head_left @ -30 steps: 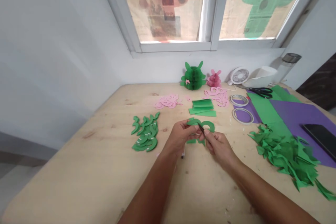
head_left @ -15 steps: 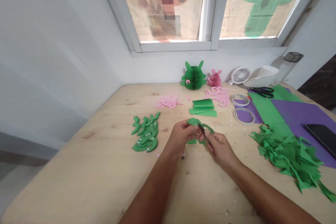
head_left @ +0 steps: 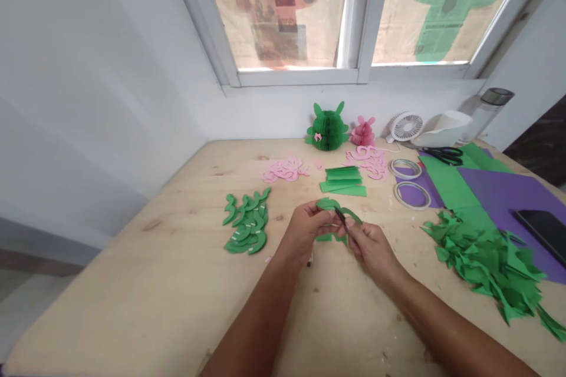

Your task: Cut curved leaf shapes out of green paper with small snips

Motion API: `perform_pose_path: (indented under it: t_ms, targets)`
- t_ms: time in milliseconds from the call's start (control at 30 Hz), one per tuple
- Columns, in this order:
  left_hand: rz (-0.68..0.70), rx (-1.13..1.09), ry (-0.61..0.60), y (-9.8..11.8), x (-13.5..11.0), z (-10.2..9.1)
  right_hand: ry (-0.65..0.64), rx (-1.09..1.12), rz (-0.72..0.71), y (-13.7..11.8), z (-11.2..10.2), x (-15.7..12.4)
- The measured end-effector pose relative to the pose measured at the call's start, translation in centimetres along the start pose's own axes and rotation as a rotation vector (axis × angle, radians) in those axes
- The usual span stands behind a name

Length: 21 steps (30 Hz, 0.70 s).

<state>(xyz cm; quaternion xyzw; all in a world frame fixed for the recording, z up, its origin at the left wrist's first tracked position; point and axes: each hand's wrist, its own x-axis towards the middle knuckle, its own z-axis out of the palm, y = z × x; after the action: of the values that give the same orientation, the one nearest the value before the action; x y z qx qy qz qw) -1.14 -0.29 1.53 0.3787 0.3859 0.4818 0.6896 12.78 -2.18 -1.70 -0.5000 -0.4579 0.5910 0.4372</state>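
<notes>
My left hand (head_left: 307, 225) is closed on a curved green paper piece (head_left: 328, 204), pinching it between thumb and fingers above the wooden table. Closed around a slim dark tool (head_left: 340, 215), my right hand (head_left: 367, 242) meets the left one. The tool's tip lies against the green paper; its handle is hidden in my fingers, so its kind is unclear. More green paper (head_left: 324, 237) shows just below my hands. A small dark-and-white object (head_left: 310, 260) is partly covered by my left wrist. To the left lies a pile of green curved cut-outs (head_left: 247, 224).
Behind my hands are folded green strips (head_left: 342, 177), pink cut-outs (head_left: 285, 169) and a green honeycomb paper figure (head_left: 328, 131). On the right lie tape rolls (head_left: 412, 194), black-handled scissors (head_left: 446, 155), green scraps (head_left: 490, 265), purple paper (head_left: 499, 188) and a phone (head_left: 542, 232).
The view has shifted very slightly. Both hands keep nearly the same pose, with the tool still against the green paper piece.
</notes>
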Motion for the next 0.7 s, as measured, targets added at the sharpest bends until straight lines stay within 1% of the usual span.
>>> perform_pose_path:
  t_ms: [333,567,700]
  targets:
    - [-0.003,0.007,-0.018,0.15,-0.04,0.02,0.003,0.029,0.006,-0.29,0.01,-0.17]
    - [-0.025,-0.006,0.039,0.02,0.14,-0.36,-0.014,0.021,-0.014,-0.1,-0.06,-0.2]
    - [-0.025,0.077,0.059,0.24,0.23,-0.58,-0.001,0.026,-0.016,-0.39,-0.48,0.05]
